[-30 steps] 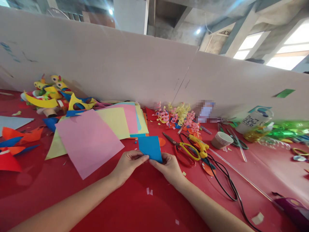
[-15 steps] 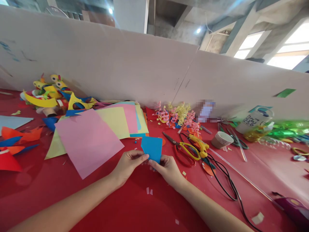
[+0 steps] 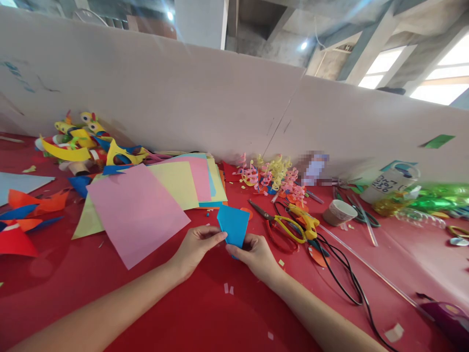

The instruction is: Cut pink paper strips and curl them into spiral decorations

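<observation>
A small piece of blue paper, with angled edges, is held up over the red table. My left hand pinches its lower left edge between thumb and fingers. At its lower right, my right hand grips it with the thumb in front and the fingers behind, partly hidden. To the left lies a pink sheet on top of pale yellow paper. Scissors with red and yellow handles rest to the right of my right hand.
A yellow glue gun with a black cord lies on the right, near a paper cup. Curled pink and yellow paper strips sit by the white partition. Orange and blue paper pieces lie far left.
The blue paper has tilted slightly in my hands, its top edge now sloping down to the right. Both hands keep their hold. The view has shifted a little.
</observation>
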Tool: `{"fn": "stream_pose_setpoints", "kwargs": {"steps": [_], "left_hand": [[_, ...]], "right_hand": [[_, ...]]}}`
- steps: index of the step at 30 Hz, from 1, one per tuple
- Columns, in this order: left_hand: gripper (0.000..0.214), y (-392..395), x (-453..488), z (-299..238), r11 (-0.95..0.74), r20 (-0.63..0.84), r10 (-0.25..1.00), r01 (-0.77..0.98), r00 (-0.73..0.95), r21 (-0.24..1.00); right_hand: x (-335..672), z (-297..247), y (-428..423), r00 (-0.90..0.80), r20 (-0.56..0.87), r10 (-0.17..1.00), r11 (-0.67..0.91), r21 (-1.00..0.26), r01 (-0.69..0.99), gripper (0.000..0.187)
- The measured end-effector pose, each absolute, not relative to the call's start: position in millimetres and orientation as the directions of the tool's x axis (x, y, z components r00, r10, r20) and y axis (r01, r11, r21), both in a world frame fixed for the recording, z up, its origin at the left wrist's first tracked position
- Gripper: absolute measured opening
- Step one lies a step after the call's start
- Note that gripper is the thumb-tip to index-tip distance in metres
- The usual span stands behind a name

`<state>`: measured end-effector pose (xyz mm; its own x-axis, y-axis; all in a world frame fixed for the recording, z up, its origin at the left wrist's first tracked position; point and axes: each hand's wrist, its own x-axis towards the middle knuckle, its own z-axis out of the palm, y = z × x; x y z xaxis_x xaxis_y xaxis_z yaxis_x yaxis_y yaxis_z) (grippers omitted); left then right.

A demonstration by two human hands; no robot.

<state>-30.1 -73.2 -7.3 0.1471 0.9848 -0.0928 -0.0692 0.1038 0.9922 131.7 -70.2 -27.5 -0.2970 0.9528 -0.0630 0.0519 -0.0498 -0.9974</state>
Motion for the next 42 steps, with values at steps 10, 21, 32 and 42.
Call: {"fn": "stream_pose_setpoints", "kwargs": {"steps": [10, 21, 32, 42], "left_hand": [[0.016, -72.6, -29.7, -9.9, 0.141, -0.108, 0.976, -0.167, 0.192, 0.976], [0.019, -73.2, -30.4, -12.7, 0.134, -0.118, 0.983, -0.113, 0.138, 0.985], [0.015, -72.5, -31.0, -10.9, 0.143, -0.112, 0.978, -0.175, 0.178, 0.974], [0.019, -73.7, -29.9, -6.3, 0.108, -0.101, 0.989, -0.061, 0.108, 0.992]], "right_hand": [[132.5, -31.3, -69.2, -0.365, -0.017, 0.931, 0.004, -0.998, 0.055, 0.032], [129.8, -28.3, -71.3, -0.333, -0.059, 0.941, -0.058, -0.998, 0.013, 0.023], [132.0, -28.1, -69.6, -0.363, -0.018, 0.931, -0.011, -1.0, 0.022, 0.033], [132.3, -28.5, -69.1, -0.445, -0.031, 0.895, -0.021, -0.999, 0.026, 0.032]]}}
